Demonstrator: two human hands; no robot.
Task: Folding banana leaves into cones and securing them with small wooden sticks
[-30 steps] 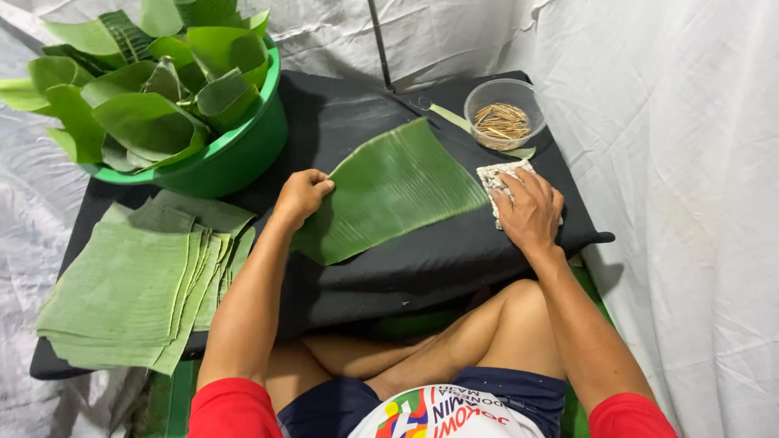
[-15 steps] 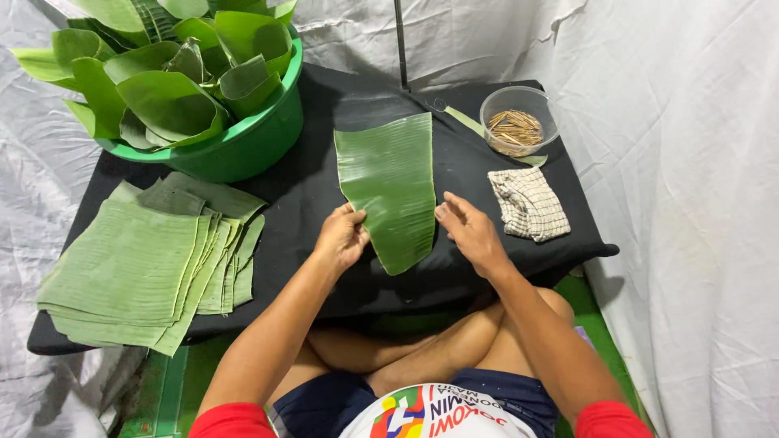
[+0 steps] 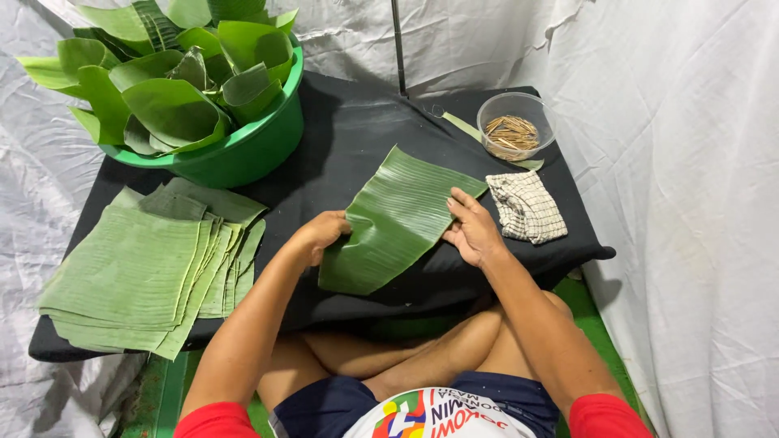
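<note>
While our left hand pinches the left edge of the green rectangular banana leaf piece lying mid black cloth-covered table, our right hand presses flat, fingers spread, on its right edge beside the checkered cloth.

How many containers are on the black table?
2. A green basin full of folded leaves stands at the far left corner. A small clear bowl of thin sticks sits at the far right, just beyond the checked cloth. None seems hidden.
</note>
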